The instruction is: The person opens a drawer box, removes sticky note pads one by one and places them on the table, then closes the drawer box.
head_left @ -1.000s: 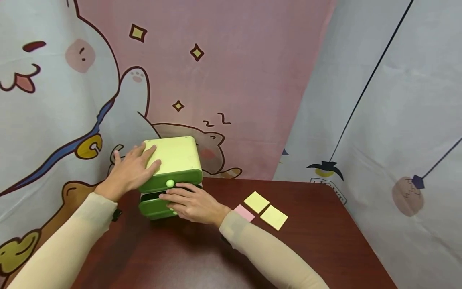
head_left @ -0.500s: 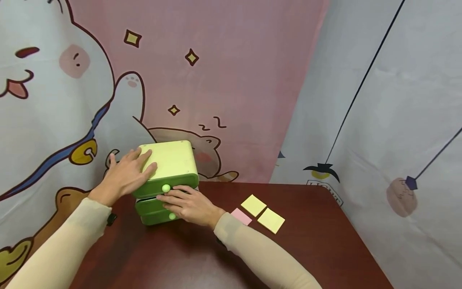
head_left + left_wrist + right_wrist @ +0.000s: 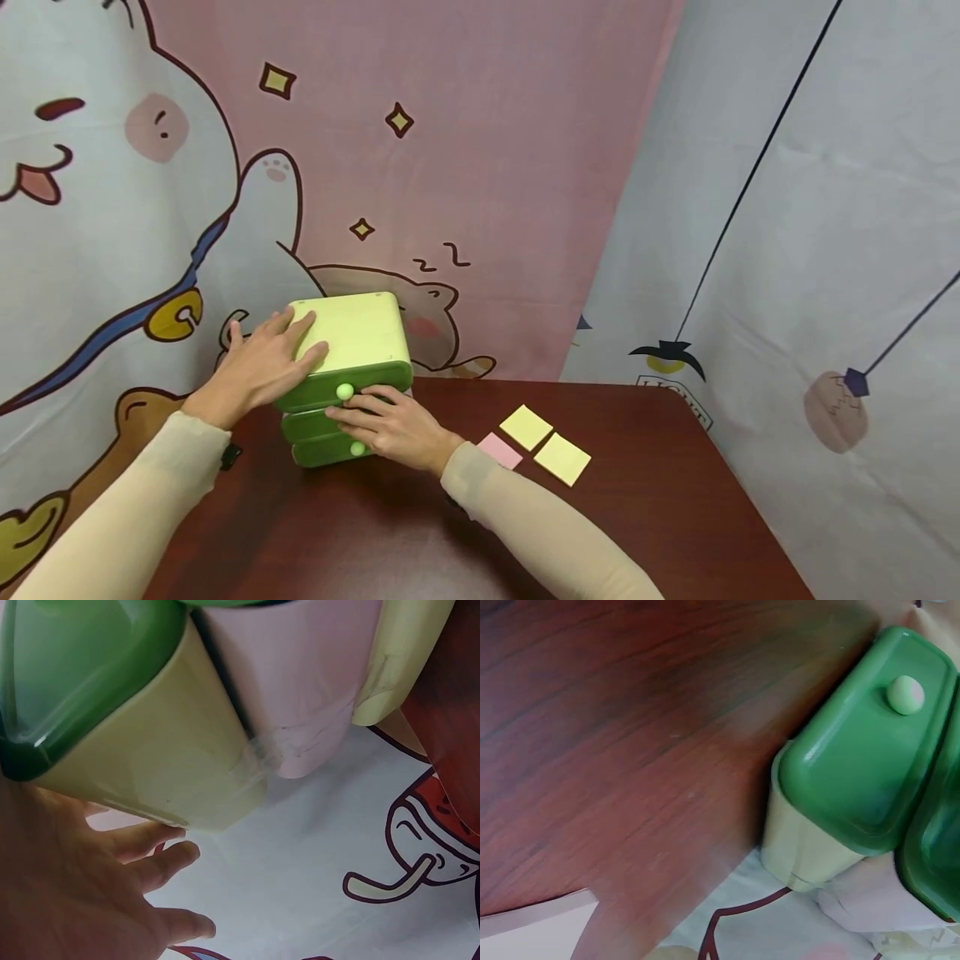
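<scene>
A small drawer cabinet (image 3: 358,329) with a pale yellow top and green drawer fronts stands at the back left of the table. My left hand (image 3: 258,362) rests with spread fingers on its top left edge; the left wrist view shows the palm beside the cream side wall (image 3: 165,750). Against the middle drawer (image 3: 306,427) lie the extended fingers of my right hand (image 3: 397,429), which cover its right part. The top drawer (image 3: 311,390) and bottom drawer (image 3: 318,454) each show a round light green knob. In the right wrist view, the bottom drawer's knob (image 3: 905,695) is plain.
Two yellow sticky-note pads (image 3: 527,427) and a pink pad (image 3: 500,450) lie on the dark red-brown table (image 3: 660,500), right of the cabinet. A printed cloth (image 3: 480,167) hangs right behind the cabinet.
The middle drawer has slid inward under my right hand, and the dark gap above it has closed up. My left hand has stayed on the cabinet top. The head view has shifted slightly.
</scene>
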Tool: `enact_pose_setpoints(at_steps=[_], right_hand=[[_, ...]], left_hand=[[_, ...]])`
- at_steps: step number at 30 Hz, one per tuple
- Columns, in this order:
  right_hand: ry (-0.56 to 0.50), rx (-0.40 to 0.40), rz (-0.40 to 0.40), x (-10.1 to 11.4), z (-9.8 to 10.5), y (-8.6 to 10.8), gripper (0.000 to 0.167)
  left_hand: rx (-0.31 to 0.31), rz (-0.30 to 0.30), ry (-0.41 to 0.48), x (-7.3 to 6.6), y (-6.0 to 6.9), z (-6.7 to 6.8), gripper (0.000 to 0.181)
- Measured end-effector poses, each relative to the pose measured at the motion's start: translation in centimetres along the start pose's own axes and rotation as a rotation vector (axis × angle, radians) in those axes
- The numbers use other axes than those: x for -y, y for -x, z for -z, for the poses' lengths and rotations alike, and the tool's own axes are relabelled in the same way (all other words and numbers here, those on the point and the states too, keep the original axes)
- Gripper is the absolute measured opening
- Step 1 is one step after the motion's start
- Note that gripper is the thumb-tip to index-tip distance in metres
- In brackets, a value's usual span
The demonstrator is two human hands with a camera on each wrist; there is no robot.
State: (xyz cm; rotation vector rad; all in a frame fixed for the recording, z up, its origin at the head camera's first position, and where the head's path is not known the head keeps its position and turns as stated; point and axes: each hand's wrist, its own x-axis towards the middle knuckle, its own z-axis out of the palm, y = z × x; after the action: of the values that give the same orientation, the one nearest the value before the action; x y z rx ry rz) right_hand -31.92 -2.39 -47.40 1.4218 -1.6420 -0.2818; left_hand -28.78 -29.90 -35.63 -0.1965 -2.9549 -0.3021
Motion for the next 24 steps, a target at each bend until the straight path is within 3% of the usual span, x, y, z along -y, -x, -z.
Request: enact_pose_setpoints(at_steps=[8, 13, 18, 24], right_hand=[[-0.026, 0.053, -0.015, 0.6, 0.2, 0.4, 0.045], [-0.120, 0.115, -0.036, 1.2, 0.7, 0.9, 0.043], [-0.233, 0.103, -0.081, 2.3, 1.2, 1.5, 0.040], [-0.251, 0.159, -0.044, 3.2, 1.1, 1.4, 0.039]], left_hand=[[0.035, -0.008, -0.025, -0.2, 0.0, 0.1, 0.104], [0.039, -0.001, -0.010, -0.5, 0.0, 0.1, 0.106], [0.040, -0.002, -0.002, -0.4, 0.0, 0.0, 0.107], [0.033, 0.005, -0.008, -0.4, 0.1, -0.1, 0.107]])
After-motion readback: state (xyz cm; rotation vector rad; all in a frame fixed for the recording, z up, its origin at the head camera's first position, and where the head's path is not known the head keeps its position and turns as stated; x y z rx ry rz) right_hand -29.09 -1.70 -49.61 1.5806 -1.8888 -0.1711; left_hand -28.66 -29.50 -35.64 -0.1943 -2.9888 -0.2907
